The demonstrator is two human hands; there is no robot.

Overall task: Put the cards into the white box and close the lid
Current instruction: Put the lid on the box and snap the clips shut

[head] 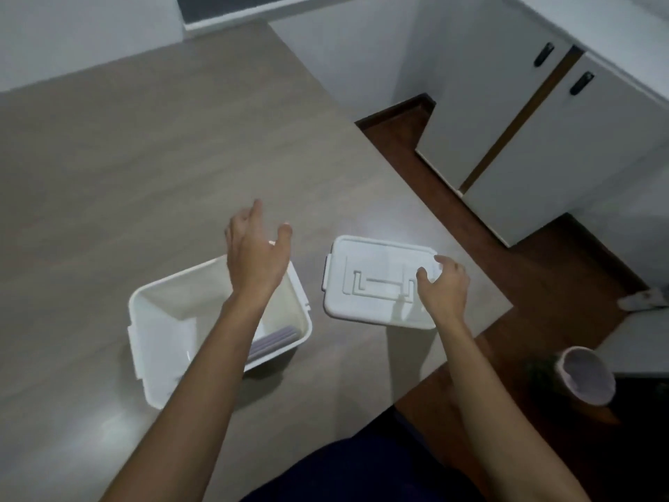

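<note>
The white box (pixel 159 320) stands open on the table, slightly left of centre. A stack of pale purple cards (pixel 277 338) lies inside it at the right, partly hidden by my left forearm. My left hand (pixel 255 248) hovers above the box's far right corner, fingers spread, holding nothing. The white lid (pixel 373 280) lies flat on the table to the right of the box, handle side up. My right hand (pixel 443 284) rests on the lid's right end with curled fingers touching its top; whether it grips the lid is unclear.
The grey-brown table (pixel 144 157) ends just right of the lid and near me. Beyond the edge are a dark wooden floor (pixel 525 284), white cabinets (pixel 543 139) at the upper right, and a pale bin (pixel 588 378) at the lower right.
</note>
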